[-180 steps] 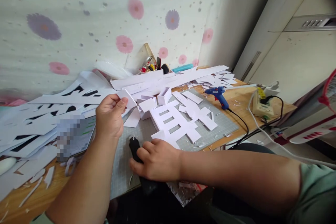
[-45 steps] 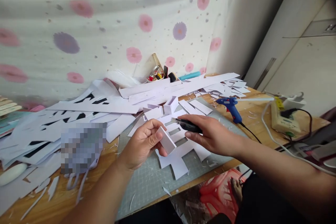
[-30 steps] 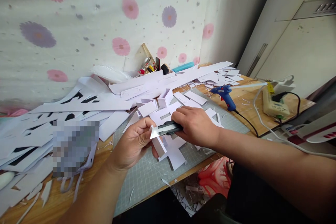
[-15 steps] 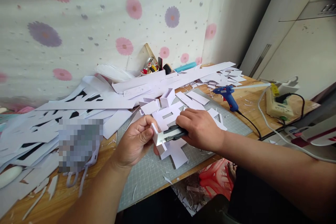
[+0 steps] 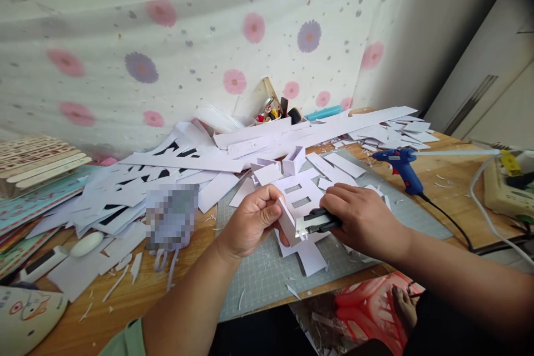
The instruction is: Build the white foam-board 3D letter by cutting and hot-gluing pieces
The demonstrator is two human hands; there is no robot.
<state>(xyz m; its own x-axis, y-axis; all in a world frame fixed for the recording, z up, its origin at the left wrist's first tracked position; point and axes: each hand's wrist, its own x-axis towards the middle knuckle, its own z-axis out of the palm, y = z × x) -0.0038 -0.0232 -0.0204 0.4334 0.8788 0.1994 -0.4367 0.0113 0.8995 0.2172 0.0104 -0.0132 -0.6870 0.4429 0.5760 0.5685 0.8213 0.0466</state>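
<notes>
Between the thumb and fingers of my left hand [image 5: 254, 221] is a small white foam board piece [image 5: 287, 221], held tilted above the mat. My right hand [image 5: 359, 217] is closed around a black utility knife [image 5: 319, 221]. The knife's blade touches the lower right edge of the piece, where small shavings show. Beneath both hands a white board with cut-out windows [image 5: 298, 192] lies on the grey cutting mat [image 5: 250, 283]. Just behind it stands a small folded white box shape [image 5: 293, 161].
A blue glue gun [image 5: 403, 167] with its cord rests on the right, near a power strip [image 5: 507, 189]. White board sheets [image 5: 183, 164] and offcuts are piled at the back and left. Popsicle sticks [image 5: 45, 164] lie stacked far left. A tool holder [image 5: 269, 114] stands by the curtain.
My view has swung left, so the scene sits further right. The knife blade has moved to the lower corner of the white piece, and shavings now show there.
</notes>
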